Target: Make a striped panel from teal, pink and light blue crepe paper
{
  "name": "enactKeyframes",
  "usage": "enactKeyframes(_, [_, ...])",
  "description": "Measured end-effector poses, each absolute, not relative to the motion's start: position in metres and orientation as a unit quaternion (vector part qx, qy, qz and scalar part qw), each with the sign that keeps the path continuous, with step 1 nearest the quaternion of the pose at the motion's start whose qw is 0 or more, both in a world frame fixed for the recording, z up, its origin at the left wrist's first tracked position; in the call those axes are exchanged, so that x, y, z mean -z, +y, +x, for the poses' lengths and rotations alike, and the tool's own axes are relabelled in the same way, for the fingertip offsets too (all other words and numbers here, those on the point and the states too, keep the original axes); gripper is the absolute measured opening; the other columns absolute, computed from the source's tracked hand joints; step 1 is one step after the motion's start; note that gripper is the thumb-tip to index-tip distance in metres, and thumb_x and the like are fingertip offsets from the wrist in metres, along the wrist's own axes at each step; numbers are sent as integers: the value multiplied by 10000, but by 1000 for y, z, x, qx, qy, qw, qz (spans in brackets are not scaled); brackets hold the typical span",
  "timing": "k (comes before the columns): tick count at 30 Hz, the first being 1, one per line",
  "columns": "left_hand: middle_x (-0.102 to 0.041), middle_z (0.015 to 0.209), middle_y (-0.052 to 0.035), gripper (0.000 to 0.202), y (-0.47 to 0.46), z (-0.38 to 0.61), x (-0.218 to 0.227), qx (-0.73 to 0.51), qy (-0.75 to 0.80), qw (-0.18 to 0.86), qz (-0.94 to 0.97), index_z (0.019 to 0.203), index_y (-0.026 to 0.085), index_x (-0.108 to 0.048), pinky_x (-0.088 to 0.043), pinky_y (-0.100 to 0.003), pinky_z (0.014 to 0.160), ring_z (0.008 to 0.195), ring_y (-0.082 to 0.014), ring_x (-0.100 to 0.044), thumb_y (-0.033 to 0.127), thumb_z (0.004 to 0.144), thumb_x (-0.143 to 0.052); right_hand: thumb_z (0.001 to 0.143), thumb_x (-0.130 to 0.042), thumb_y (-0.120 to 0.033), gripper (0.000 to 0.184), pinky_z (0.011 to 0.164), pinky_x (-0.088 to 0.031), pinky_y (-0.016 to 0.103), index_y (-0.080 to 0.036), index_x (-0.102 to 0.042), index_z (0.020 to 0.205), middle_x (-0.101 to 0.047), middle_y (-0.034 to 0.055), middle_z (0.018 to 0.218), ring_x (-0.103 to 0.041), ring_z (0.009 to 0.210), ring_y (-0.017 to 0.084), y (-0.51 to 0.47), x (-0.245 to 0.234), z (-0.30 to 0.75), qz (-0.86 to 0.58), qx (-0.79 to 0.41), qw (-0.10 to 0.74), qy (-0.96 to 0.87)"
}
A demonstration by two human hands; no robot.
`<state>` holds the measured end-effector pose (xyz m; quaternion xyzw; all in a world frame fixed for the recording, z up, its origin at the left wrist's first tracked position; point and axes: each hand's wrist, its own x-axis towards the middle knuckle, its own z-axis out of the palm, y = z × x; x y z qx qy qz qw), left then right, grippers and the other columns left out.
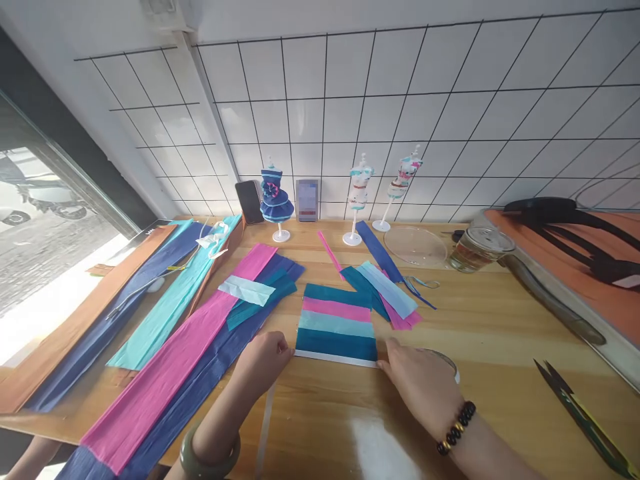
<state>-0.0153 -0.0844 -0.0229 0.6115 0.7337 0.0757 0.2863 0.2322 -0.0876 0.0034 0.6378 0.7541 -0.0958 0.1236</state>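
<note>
A striped crepe paper panel (336,327) in teal, pink and light blue lies flat on the wooden table. Along its near edge runs a narrow white strip (335,359), which looks like tape. My left hand (265,360) has its fingers closed at the strip's left end. At the right end, the thumb and fingertips of my right hand (420,380) come together on the strip. A roll of tape (445,360) is partly hidden behind my right hand. Left of the panel, teal pieces (265,300) and a pale blue piece (247,291) rest on long pink paper (185,353).
More crepe paper strips (387,290) lie right of the panel. Three small dress forms (277,200) and two phones (307,200) stand by the tiled wall. A glass cup (480,248) is at the right, with scissors (580,413) nearer. Long paper lengths (170,313) cover the left side.
</note>
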Motion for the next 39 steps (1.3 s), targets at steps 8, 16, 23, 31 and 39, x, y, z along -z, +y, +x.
enactKeyframes(8, [-590, 639, -1, 155, -91, -12, 27, -79, 749, 262, 603, 670, 202, -600, -285, -241, 539, 623, -157, -528, 261, 757, -486, 926, -401, -203, 177, 702, -456, 398, -171, -575, 928, -656, 124, 873, -622, 815, 267, -126, 35, 246, 615, -49, -4, 787])
enactKeyframes(16, [-614, 659, -7, 183, -103, -3, 28, -82, 760, 230, 603, 747, 209, -615, -266, -242, 547, 629, -157, -543, 215, 803, -441, 911, -433, -179, 262, 866, -439, 387, -161, -544, 1147, -636, 95, 1076, -557, 989, 240, -137, 62, 220, 437, -43, -252, 862])
enactKeyframes(23, [-641, 684, -12, 225, -116, 2, 27, -106, 756, 212, 610, 784, 219, -650, -312, -236, 607, 691, -160, -584, 182, 832, -434, 872, -480, -120, 289, 888, -443, 380, -182, -571, 1139, -602, 43, 1217, -520, 1053, 232, -122, 65, 183, 355, 29, -221, 908])
enactKeyframes(31, [-665, 700, -30, 271, -127, 10, 31, -132, 755, 200, 610, 685, 211, -644, -314, -238, 584, 656, -152, -583, 154, 837, -427, 879, -461, -96, 285, 853, -433, 391, -185, -559, 1131, -587, 39, 1237, -515, 1030, 223, -121, 60, 182, 353, 44, -198, 913])
enactKeyframes(39, [-671, 695, -23, 236, -120, 2, 34, -151, 772, 204, 583, 784, 218, -670, -340, -234, 614, 679, -163, -597, 209, 849, -443, 803, -535, -49, 358, 871, -402, 349, -195, -566, 1128, -592, 14, 1230, -498, 1023, 211, -121, 60, 181, 361, 49, -204, 909])
